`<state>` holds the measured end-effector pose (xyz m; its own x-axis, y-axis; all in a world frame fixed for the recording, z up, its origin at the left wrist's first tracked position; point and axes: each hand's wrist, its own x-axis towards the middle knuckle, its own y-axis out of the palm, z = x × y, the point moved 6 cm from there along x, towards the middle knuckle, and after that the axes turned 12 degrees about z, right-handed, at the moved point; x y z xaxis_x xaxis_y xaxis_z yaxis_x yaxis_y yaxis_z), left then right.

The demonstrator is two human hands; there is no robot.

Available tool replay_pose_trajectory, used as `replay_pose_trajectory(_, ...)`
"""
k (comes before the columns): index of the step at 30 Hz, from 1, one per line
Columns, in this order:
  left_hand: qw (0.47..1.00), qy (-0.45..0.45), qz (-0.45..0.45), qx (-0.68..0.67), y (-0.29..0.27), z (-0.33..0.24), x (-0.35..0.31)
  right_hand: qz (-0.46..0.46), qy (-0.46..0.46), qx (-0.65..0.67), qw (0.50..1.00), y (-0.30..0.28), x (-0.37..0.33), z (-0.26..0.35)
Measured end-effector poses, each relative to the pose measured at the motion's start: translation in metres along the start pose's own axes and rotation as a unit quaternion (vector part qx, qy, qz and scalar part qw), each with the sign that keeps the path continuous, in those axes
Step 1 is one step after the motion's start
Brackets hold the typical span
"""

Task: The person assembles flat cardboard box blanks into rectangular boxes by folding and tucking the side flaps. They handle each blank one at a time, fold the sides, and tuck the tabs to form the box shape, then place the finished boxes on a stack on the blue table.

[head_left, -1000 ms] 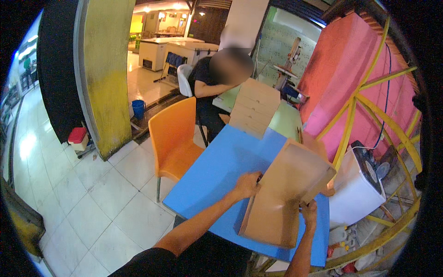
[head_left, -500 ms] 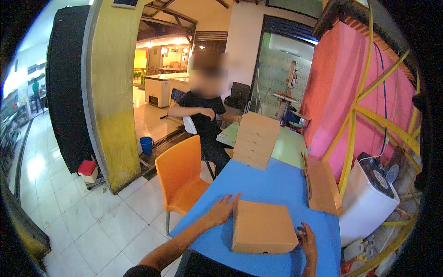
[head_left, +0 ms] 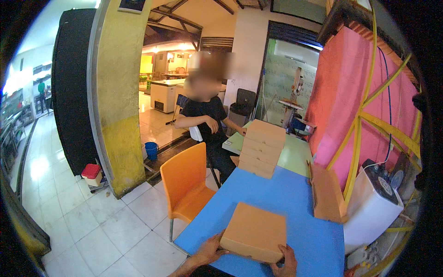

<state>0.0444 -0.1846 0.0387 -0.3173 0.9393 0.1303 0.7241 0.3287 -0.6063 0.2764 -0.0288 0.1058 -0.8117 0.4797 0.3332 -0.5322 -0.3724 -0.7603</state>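
A closed brown cardboard box [head_left: 256, 228] lies on the blue tabletop [head_left: 300, 207], close to me and turned slightly askew. My left hand [head_left: 211, 250] grips its near left corner, thumb and fingers against the side. On the near right corner, my right hand [head_left: 285, 262] holds the box with its fingers bent around the edge. Farther along stands a stack of similar cardboard boxes [head_left: 261, 147], where the blue top meets a pale green table [head_left: 295, 150].
Flattened cardboard [head_left: 325, 191] rests along the table's right edge, beside a white machine [head_left: 374, 198]. An orange chair [head_left: 184, 180] stands at the left. Across the table sits a person in black [head_left: 205, 120], one hand by the stack. A yellow metal frame [head_left: 357, 138] rises at the right.
My left hand has come from beside the box to its near left corner, and my right hand has closed on the right corner. The box has shifted left and turned.
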Motion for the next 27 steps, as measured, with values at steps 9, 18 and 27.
replay_pose_trajectory(9, 0.994, 0.001, -0.113, 0.013, -0.01, -0.005, -0.009, 0.022, 0.041, 0.242, 0.969, 0.019, -0.005, -0.007)
replay_pose_trajectory(18, 0.967, 0.025, -0.211, -0.138, -0.014, -0.001, -0.007, -0.046, 0.015, 0.146, 0.988, 0.025, -0.008, -0.016)
replay_pose_trajectory(27, 0.829, 0.033, -0.139, -0.54, 0.034, 0.008, 0.013, -0.046, -0.076, 0.084, 0.992, 0.03, 0.011, 0.013)
